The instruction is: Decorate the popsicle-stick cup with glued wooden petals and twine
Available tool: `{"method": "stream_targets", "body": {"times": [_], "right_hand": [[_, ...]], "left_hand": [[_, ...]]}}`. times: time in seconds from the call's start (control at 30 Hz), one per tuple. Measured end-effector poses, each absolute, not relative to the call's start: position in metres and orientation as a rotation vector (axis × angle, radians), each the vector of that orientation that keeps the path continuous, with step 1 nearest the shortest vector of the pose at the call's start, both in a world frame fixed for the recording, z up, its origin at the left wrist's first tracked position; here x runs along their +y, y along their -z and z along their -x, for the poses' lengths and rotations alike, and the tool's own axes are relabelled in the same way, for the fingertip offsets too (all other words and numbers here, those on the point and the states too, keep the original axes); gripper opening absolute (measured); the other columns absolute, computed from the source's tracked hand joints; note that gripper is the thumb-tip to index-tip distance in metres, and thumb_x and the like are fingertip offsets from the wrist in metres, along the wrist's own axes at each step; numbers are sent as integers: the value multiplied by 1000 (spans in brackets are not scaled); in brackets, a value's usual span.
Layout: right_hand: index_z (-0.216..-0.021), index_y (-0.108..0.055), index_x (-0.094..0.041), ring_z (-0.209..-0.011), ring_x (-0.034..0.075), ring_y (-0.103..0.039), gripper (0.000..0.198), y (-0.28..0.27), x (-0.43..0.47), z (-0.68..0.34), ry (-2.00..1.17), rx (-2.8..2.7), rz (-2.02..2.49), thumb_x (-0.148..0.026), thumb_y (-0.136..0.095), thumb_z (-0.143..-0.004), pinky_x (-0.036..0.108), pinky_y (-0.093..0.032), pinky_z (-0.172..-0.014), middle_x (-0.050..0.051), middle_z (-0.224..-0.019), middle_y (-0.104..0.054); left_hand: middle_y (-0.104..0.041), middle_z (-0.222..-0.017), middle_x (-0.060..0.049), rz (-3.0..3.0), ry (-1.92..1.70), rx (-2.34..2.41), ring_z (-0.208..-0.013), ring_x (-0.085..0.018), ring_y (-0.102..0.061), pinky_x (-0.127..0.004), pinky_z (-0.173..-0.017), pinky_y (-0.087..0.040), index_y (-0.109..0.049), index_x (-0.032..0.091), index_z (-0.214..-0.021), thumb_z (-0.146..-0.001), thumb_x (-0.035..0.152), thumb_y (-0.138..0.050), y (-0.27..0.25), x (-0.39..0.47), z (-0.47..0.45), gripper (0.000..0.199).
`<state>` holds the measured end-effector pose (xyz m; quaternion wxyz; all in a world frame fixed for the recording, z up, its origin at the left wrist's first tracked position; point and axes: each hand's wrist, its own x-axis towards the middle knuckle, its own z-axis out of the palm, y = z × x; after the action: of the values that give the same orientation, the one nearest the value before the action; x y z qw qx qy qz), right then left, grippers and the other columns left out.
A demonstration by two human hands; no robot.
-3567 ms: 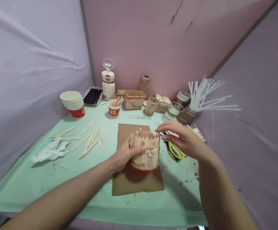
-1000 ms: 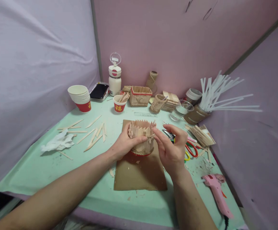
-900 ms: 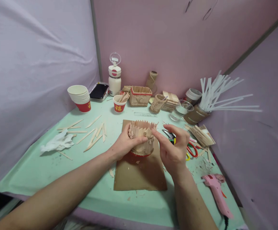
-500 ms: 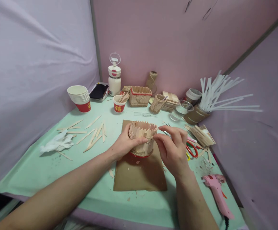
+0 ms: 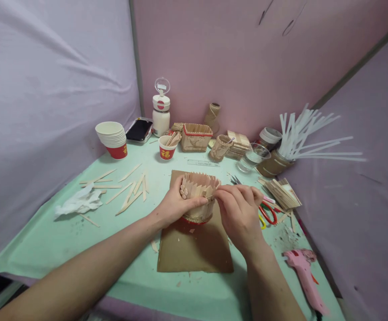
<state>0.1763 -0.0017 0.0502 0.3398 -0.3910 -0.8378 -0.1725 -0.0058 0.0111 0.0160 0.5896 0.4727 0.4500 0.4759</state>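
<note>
A round basket made of wooden sticks (image 5: 197, 206), with a jagged rim and a red base, is tilted over a brown cardboard sheet (image 5: 195, 254). My left hand (image 5: 175, 203) grips it from the left, the thumb lying across its front and the other fingers hidden behind. Small round wooden pieces form a cluster near that hand. At the basket's right edge, my right hand (image 5: 238, 207) is closed in a pinch by the rim. What sits between those fingertips, if anything, is too small to make out.
Scissors (image 5: 267, 213) and a pink glue gun (image 5: 304, 276) lie to the right. Loose wooden sticks (image 5: 132, 191) and a crumpled tissue (image 5: 80, 201) are on the left. Paper cups (image 5: 112, 138), a bottle (image 5: 161, 118), a rectangular basket (image 5: 196, 140) and a water cup (image 5: 252, 158) stand behind.
My right hand's fingers have drawn closer together at the basket's right rim, the index finger now lower. My left hand keeps its hold. The view has shifted slightly.
</note>
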Motion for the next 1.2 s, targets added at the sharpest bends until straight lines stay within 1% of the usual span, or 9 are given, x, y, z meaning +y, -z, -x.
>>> {"method": "stream_targets", "body": {"times": [0.27,0.4,0.47,0.53,0.67,0.8,0.87,1.03,1.2], "right_hand": [[-93,-59,-26,-82,21,-45,23,-72,4,-185,671,-2416,952,-8,-44,-93,39,-29,-82,4,-92,-67],[-91,-60,-24,-77,21,-43,23,-87,2,-185,706,-2507,902,-7,-45,-93,38,-30,-78,4,-86,-66],[-91,-59,-22,-78,21,-46,16,-87,-1,-184,566,-2441,978,-12,-48,-94,37,-32,-75,5,-84,-66],[-88,-59,-21,-78,19,-50,8,-83,-4,-182,293,-2275,1098,-19,-54,-94,34,-36,-73,3,-80,-65],[-81,-61,-21,-68,14,-55,11,-66,-10,-170,-238,-1862,1297,-26,-61,-91,27,-42,-65,-1,-75,-64],[-81,-64,-20,-66,12,-57,11,-53,-13,-155,-428,-1630,1335,-28,-62,-89,26,-44,-62,-2,-75,-66],[-82,-65,-20,-67,13,-58,11,-49,-14,-150,-370,-1636,1312,-27,-61,-89,26,-45,-63,-1,-75,-67],[-89,-65,-18,-73,15,-58,4,-42,-15,-145,-41,-1748,1213,-19,-61,-89,29,-46,-69,2,-80,-68],[-92,-66,-17,-80,17,-60,6,-37,-14,-145,93,-1805,1152,-14,-63,-88,31,-48,-74,4,-84,-69]], "left_hand": [[-60,-128,-11,-1205,-1069,989,-121,-31,-56,-43,-100,-45,-46,21,-123,-64,37,-84,-23,12,6,72],[-60,-127,-12,-1236,-1067,1009,-121,-32,-56,-45,-102,-43,-46,21,-124,-61,35,-86,-26,13,8,76],[-60,-127,-13,-1207,-1075,1029,-121,-32,-56,-46,-101,-44,-46,20,-124,-61,36,-86,-25,13,8,76],[-61,-127,-13,-1149,-1079,1040,-120,-32,-57,-47,-100,-45,-46,20,-123,-63,39,-85,-25,13,9,74],[-62,-126,-12,-1046,-1093,1038,-119,-30,-58,-46,-99,-47,-45,21,-125,-66,42,-83,-23,11,9,73],[-63,-123,-12,-1026,-1154,1049,-115,-30,-60,-47,-97,-48,-45,21,-123,-65,43,-83,-18,12,7,72],[-64,-121,-12,-1013,-1184,1042,-114,-30,-61,-46,-96,-49,-46,21,-121,-65,42,-83,-16,14,6,71],[-66,-116,-10,-989,-1205,1061,-108,-29,-63,-45,-92,-51,-47,21,-118,-64,43,-84,-13,16,5,69],[-67,-114,-10,-989,-1222,1069,-107,-29,-64,-44,-90,-52,-47,22,-118,-64,44,-84,-10,16,4,69]]}}
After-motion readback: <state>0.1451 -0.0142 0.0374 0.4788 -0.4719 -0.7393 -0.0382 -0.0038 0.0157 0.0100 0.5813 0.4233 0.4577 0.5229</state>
